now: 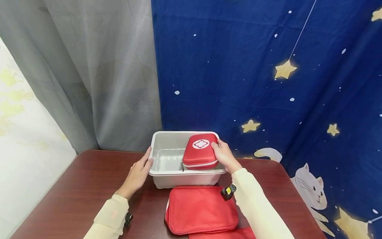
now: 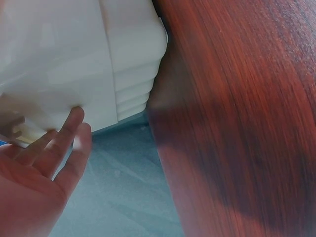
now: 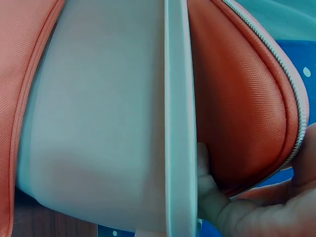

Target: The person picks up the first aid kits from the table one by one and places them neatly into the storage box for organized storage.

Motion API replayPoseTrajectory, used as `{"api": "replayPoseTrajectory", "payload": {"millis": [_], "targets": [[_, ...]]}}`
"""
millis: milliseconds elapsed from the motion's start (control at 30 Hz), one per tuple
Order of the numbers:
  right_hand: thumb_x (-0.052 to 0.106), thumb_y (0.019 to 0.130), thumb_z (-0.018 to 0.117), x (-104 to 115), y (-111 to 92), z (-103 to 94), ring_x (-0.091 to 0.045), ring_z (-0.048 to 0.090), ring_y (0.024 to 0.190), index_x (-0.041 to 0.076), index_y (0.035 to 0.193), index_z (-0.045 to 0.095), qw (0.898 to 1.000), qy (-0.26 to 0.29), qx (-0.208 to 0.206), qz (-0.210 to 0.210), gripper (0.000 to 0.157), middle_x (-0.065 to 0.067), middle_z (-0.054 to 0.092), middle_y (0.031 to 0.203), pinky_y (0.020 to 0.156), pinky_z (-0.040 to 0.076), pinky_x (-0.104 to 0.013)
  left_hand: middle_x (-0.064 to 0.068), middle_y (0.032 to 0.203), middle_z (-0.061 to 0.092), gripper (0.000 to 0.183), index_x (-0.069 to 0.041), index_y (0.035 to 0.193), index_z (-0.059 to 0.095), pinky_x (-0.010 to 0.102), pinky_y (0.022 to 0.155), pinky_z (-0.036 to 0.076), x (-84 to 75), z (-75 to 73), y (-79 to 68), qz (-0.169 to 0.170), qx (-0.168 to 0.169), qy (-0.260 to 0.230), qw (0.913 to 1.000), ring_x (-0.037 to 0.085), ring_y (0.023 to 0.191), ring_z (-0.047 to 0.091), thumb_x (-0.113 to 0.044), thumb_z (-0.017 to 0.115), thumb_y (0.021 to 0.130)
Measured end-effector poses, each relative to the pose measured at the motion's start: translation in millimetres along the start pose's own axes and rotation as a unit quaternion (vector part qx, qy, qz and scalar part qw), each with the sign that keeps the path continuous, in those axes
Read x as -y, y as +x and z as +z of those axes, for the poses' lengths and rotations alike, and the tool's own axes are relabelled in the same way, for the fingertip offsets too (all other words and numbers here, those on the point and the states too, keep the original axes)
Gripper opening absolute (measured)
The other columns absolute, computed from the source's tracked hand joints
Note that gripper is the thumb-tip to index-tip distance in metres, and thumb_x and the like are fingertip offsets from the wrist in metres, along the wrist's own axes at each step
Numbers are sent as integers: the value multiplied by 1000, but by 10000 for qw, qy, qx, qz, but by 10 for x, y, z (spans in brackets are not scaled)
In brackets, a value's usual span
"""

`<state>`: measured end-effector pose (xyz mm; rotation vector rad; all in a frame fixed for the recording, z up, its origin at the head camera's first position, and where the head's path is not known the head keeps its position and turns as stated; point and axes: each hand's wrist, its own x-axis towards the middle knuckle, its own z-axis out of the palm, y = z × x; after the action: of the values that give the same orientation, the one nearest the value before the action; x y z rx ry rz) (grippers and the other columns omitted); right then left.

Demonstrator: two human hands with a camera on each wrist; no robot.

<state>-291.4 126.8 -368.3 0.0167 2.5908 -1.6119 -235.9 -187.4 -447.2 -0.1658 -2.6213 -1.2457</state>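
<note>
A light grey plastic bin [image 1: 185, 181] stands near the back of the table. My right hand [image 1: 224, 155] grips a red zip-up first-aid case [image 1: 197, 155], thumb on its top beside the white emblem. The case is at the right half of the bin's opening, tilted. From the right wrist view, fingers [image 3: 217, 202] curl under the case's zipped edge, just past the bin's rim [image 3: 180, 123]. My left hand [image 1: 138, 173] touches the bin's left side. Its fingers [image 2: 74, 128] lie fairly straight against the outer wall [image 2: 54, 59] in the left wrist view.
In front of the bin lies a red fabric pouch [image 1: 203, 210], overlapping another red item [image 1: 222, 235] at the near edge. Dark reddish wood covers the table [image 1: 98, 186]. Grey and blue star-patterned curtains [image 1: 209, 83] hang right behind the bin.
</note>
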Motion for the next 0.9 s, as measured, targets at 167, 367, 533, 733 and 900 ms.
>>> {"api": "replayPoseTrajectory", "payload": {"millis": [167, 367, 533, 733, 900], "targets": [[28, 98, 38, -7, 3, 15, -20, 63, 90, 2, 143, 25, 10000, 18, 51, -13, 54, -17, 59, 113, 92, 45, -39, 8, 143, 36, 53, -26, 146, 22, 54, 97, 35, -9, 0, 1, 16, -2, 19, 10000, 28, 125, 43, -43, 33, 97], [27, 97, 41, -16, 18, 44, -21, 60, 97, 1, 142, 28, 9998, 141, 115, 20, 54, -18, 56, 121, 92, 45, -40, 7, 144, 36, 53, -28, 146, 22, 54, 98, 35, 1, 5, -1, 19, 17, 14, 10000, 27, 125, 42, -44, 32, 97], [18, 95, 46, -27, 4, 44, -28, 62, 92, 0, 143, 25, 9992, 307, 251, 8, 55, -23, 54, 120, 83, 50, -39, 7, 144, 35, 52, -30, 146, 21, 54, 98, 34, -5, -3, -3, 5, 19, 16, 10000, 28, 126, 42, -43, 33, 97], [14, 94, 44, 25, -55, -24, -30, 65, 86, 3, 137, 34, 9988, 437, 122, -191, 46, -25, 57, 114, 79, 52, -36, 8, 144, 36, 52, -27, 146, 22, 54, 98, 34, -6, -4, 2, 13, 16, 31, 10000, 29, 125, 43, -42, 33, 97], [16, 93, 46, 81, -106, -102, -22, 66, 80, 5, 134, 39, 9990, 300, -26, -326, 44, -22, 59, 109, 77, 53, -35, 9, 143, 36, 52, -27, 146, 22, 55, 98, 34, -6, -4, 4, 11, 6, 27, 10000, 30, 125, 43, -42, 33, 97]]}}
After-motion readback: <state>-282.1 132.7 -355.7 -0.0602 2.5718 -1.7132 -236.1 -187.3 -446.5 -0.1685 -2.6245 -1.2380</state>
